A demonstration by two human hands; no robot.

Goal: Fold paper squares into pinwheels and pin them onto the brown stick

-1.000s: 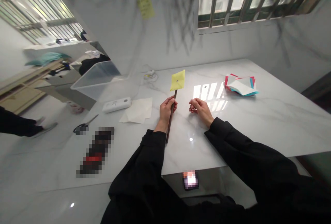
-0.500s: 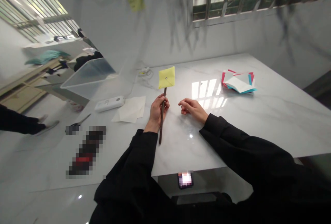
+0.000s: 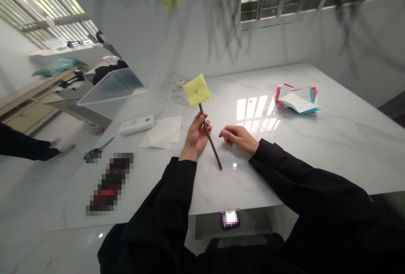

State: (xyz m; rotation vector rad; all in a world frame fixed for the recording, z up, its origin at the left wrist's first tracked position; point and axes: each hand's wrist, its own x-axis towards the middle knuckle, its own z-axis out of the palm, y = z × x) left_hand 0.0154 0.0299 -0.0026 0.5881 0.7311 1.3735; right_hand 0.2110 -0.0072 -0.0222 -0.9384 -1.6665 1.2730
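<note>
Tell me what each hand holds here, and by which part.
The left hand holds the dark stick of a yellow paper pinwheel, gripped along its upper half. The right hand holds nothing visible.

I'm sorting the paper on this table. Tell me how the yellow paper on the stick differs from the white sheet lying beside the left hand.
The yellow paper is a small folded square pinned atop a dark stick, raised off the table in the left hand. The white sheet is larger and lies flat on the table, untouched. Both are paper.
</note>
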